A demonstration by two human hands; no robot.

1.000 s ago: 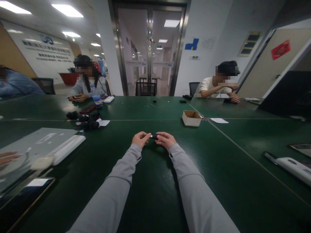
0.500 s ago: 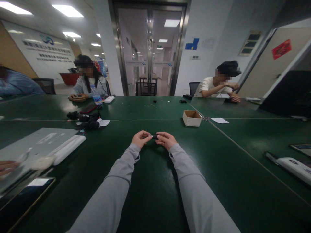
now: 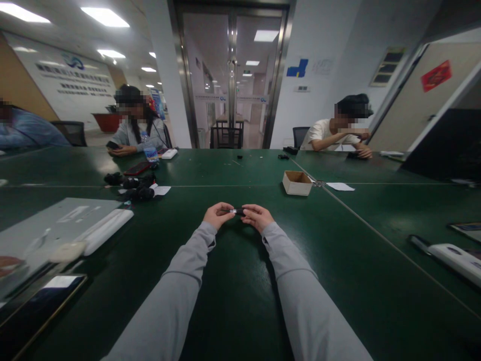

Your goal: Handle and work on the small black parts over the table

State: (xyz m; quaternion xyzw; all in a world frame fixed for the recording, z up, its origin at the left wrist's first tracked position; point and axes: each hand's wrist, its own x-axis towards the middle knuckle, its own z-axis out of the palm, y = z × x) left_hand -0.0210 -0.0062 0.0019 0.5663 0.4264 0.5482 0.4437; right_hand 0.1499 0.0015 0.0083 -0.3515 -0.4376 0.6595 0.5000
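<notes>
Out in front of me, a small black stick with a silvery part point(image 3: 237, 211) is held level between my two hands, a little above the table. The fingertips of my left hand point(image 3: 218, 215) are closed at its left, silvery end. My right hand point(image 3: 257, 217) pinches the black end on the right. Fingers cover both ends, and the piece is too small to tell its exact kind.
On the green table point(image 3: 233, 291), an open cardboard box point(image 3: 296, 183) stands ahead to the right. Black items point(image 3: 135, 186) lie ahead left. A grey panel point(image 3: 67, 220) and a phone point(image 3: 41, 316) are at my left. Co-workers sit across the table.
My hands stay in place; slightly more of the silvery part shows between them. Across at the left, a person has tilted up a dark phone. Another person's hand at the left edge has drawn back.
</notes>
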